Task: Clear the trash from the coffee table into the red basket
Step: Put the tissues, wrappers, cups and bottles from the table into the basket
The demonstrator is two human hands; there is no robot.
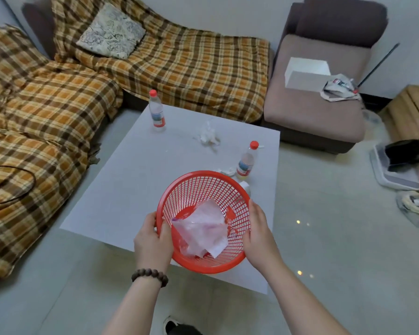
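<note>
I hold the red mesh basket (198, 187) over the near edge of the white coffee table (136, 180). My left hand (153, 240) grips its left rim and my right hand (259, 235) grips its right rim. Inside lies a crumpled sheet of pinkish paper or plastic (203, 228). On the table stand two clear bottles with red caps, one at the far left (156, 111) and one to the right (246, 161). A crumpled white tissue (208, 136) lies between them. A smaller white scrap (226, 170) and a white piece (245, 186) sit just beyond the basket.
A sofa with a plaid cover (58, 93) wraps the table's left and far sides. A brown armchair (319, 102) holding a white box (305, 73) stands at the back right. A scale with a dark item (397, 165) and slippers (414, 204) lie on the floor, right.
</note>
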